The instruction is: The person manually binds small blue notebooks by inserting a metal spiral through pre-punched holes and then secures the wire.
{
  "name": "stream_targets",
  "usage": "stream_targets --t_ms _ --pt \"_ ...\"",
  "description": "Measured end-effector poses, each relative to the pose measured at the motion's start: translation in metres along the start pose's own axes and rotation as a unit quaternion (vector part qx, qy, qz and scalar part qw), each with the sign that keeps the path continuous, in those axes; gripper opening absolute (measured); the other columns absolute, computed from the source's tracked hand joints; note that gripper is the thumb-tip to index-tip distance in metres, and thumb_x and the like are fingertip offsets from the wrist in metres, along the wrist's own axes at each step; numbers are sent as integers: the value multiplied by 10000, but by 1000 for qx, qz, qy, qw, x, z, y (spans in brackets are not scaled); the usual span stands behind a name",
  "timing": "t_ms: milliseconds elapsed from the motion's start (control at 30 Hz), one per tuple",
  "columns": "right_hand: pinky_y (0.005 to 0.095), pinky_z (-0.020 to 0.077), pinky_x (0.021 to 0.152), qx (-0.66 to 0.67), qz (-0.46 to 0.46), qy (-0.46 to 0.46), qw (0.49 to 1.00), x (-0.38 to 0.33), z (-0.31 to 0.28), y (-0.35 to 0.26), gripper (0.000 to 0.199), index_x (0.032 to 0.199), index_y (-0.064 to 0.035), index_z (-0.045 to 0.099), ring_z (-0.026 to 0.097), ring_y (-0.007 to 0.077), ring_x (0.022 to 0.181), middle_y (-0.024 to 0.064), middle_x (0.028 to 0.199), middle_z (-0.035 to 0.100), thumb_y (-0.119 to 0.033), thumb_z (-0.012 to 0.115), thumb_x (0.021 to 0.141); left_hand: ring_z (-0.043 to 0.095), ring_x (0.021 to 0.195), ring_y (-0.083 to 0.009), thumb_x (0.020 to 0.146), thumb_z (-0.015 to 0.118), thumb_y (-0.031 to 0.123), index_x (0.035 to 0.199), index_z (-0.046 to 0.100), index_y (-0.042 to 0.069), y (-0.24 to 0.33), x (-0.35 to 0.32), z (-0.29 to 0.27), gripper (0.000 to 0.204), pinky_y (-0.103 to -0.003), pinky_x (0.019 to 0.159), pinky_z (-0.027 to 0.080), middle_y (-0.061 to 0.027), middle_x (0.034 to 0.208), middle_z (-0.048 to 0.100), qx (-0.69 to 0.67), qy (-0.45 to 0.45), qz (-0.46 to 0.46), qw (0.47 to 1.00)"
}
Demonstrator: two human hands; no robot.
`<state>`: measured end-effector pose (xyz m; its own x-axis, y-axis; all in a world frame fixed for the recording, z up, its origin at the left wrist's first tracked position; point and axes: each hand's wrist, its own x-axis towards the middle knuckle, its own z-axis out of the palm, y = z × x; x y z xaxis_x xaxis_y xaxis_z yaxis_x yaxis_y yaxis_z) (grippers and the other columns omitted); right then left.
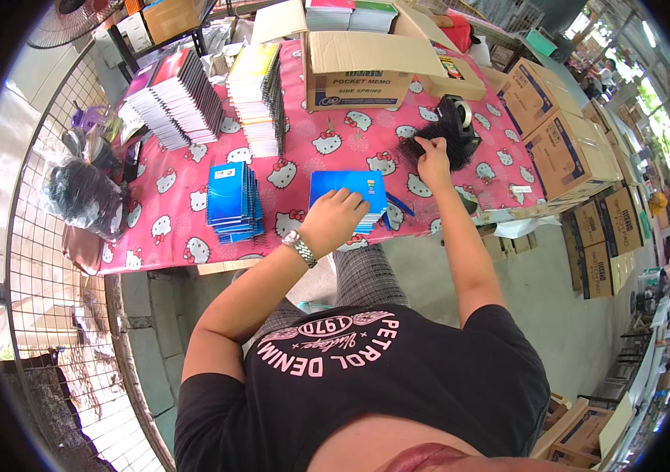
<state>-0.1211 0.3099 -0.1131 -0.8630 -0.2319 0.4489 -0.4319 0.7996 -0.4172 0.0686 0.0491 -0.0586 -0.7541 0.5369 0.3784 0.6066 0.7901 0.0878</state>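
Tape comes first at this point: our right hand (432,161) reaches out to the black tape dispenser (454,126) at the far right of the bench (193,177), its fingers pinched closed on what we judge to be the loose end of the tape, though the strip itself is too small to make out. Our left hand (333,220) lies flat, fingers spread and gripping nothing, pressing down on the blue bundle of notebooks (347,193) near the front edge. We judge the step in hand to be drawing off a length of tape while the bundle is held still; the next move calls for pulling the strip clear, tearing it against the cutter and carrying it across to the bundle without letting the stack slide. A blue pen (400,204) lies just beside the bundle on its right and could get under the tape. To the left stands a second blue stack of notebooks (233,203), apart from the one we hold. Farther back are fanned rows of spiral pads (182,98), a yellow-topped stack (260,94) and an open cardboard box (358,67). More cartons (563,141) crowd the floor at the right.
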Motion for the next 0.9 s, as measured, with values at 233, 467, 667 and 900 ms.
stream_targets --t_ms 233,467,667,900 --pt "293 493 857 288 8 -198 937 -41 -73 -111 419 1342 -135 584 616 210 989 159 1149 637 -114 625 925 610 924 -286 866 557 111 1048 616 78 -22 31 -37 194 -432 849 470 -97 948 637 -30 50 -56 997" --pt "335 490 833 259 -94 -80 958 -48 -73 -126 354 1271 -122 634 627 239 917 128 1048 650 -121 612 918 576 895 -258 904 600 201 941 581 85 -23 50 -24 123 -412 862 398 -75 884 602 -21 128 -50 990" --pt "333 507 786 238 -104 -29 965 -47 -79 -131 339 1159 -93 683 630 233 905 101 934 658 -34 677 825 570 888 -247 902 621 251 935 590 98 -18 50 -23 160 -405 840 396 -52 880 605 -29 101 -49 993" --pt "315 513 759 251 -94 1 963 -63 -74 -141 338 1082 -96 712 617 202 857 70 929 590 41 687 775 575 915 -242 900 620 245 954 602 98 -12 43 -20 158 -410 861 395 -53 896 611 -21 124 -58 990"
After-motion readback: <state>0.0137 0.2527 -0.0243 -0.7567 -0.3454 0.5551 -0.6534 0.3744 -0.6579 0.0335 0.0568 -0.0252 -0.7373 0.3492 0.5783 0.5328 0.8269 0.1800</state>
